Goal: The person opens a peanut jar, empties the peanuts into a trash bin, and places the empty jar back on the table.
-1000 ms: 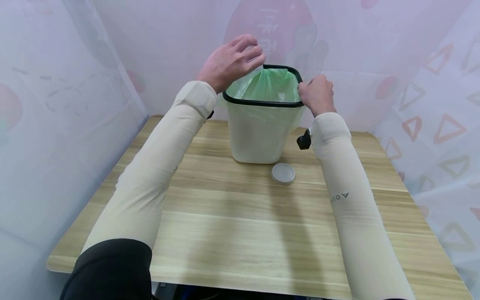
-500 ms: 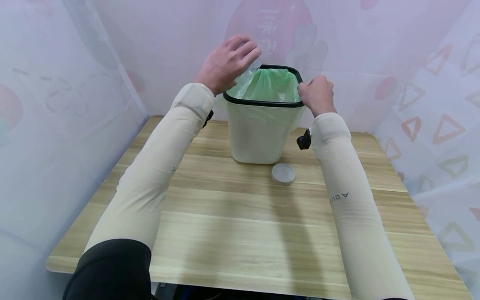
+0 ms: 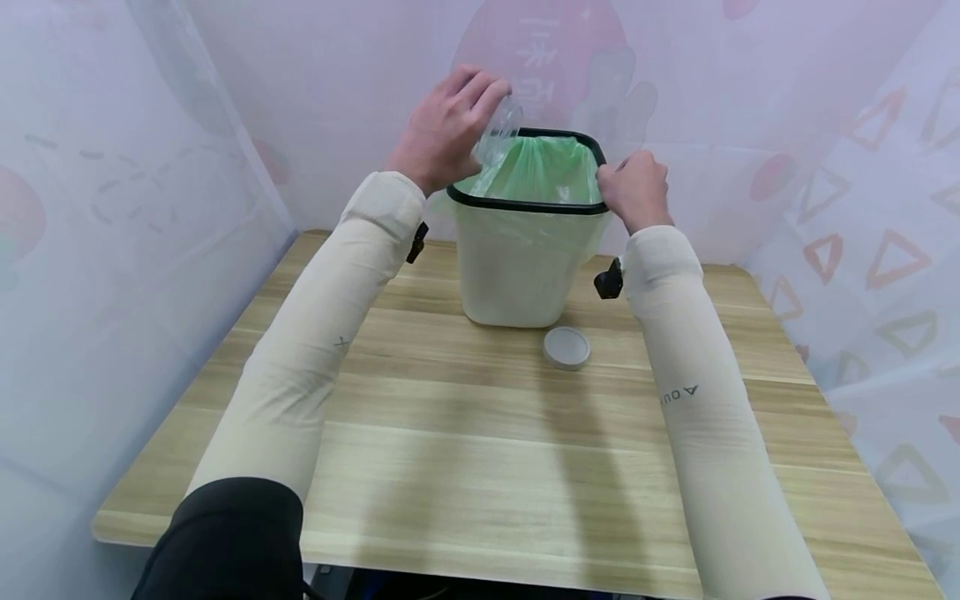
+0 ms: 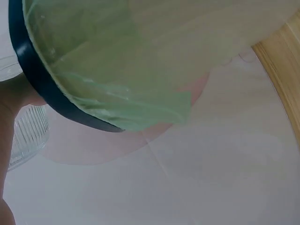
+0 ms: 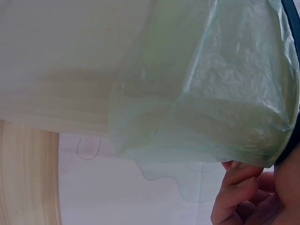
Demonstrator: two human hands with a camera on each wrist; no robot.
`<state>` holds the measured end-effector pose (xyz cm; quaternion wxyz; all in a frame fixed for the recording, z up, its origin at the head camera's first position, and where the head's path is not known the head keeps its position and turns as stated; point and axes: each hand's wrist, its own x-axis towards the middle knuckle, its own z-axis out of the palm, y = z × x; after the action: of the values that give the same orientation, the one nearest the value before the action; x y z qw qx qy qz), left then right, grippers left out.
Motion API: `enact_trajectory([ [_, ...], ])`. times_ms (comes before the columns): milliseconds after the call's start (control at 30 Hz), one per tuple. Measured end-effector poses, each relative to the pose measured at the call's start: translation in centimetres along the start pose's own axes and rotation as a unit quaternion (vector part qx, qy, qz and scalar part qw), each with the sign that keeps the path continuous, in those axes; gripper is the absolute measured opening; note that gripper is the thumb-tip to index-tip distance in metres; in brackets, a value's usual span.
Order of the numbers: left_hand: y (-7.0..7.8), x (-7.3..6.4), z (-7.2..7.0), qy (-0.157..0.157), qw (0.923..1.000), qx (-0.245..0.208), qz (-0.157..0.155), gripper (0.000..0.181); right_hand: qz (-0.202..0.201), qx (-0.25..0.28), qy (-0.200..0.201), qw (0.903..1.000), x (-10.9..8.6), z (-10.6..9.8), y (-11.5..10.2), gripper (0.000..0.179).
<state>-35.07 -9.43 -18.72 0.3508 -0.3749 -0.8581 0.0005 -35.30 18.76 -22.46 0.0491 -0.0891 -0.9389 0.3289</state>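
Note:
A white trash bin (image 3: 517,275) with a black rim (image 3: 532,207) stands at the back of the table, lined with a green trash bag (image 3: 543,171). Above the bin's left side, my left hand (image 3: 450,129) grips a clear ribbed jar (image 3: 502,125), which is tilted over the opening. Its ribbed wall (image 4: 30,133) also shows in the left wrist view, partly hidden by the hand. My right hand (image 3: 637,190) holds the rim at the right side, fingers curled beneath the bag's overhanging edge in the right wrist view. What is inside the jar cannot be told.
A round whitish lid (image 3: 567,347) lies on the wooden table (image 3: 480,467) in front of the bin. Printed cloth walls (image 3: 337,108) enclose the table at the back and both sides.
My left hand has shifted a little left and turned, bringing more of the clear jar into sight. The right hand and the bin have stayed put.

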Motion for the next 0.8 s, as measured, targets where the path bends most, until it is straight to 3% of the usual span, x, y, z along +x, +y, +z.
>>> enact_trajectory([
  [167,0.4,0.0,-0.4,0.0,0.9974,-0.056,-0.046,0.077,-0.002,0.002,0.002,1.0,-0.2,-0.1,-0.1,0.041],
  [367,0.6,-0.3,-0.3,0.016,0.9889,-0.112,-0.097,0.08,0.0,0.006,0.003,1.0,-0.3,0.0,-0.2,0.042],
  [633,1.0,-0.8,-0.6,0.032,0.9686,-0.174,-0.174,0.083,0.003,0.006,0.003,1.0,-0.1,0.1,-0.1,0.04],
  [800,1.3,-1.0,-0.6,0.055,0.9542,-0.213,-0.202,0.085,0.002,0.007,0.002,1.0,0.0,0.1,-0.1,0.039],
])
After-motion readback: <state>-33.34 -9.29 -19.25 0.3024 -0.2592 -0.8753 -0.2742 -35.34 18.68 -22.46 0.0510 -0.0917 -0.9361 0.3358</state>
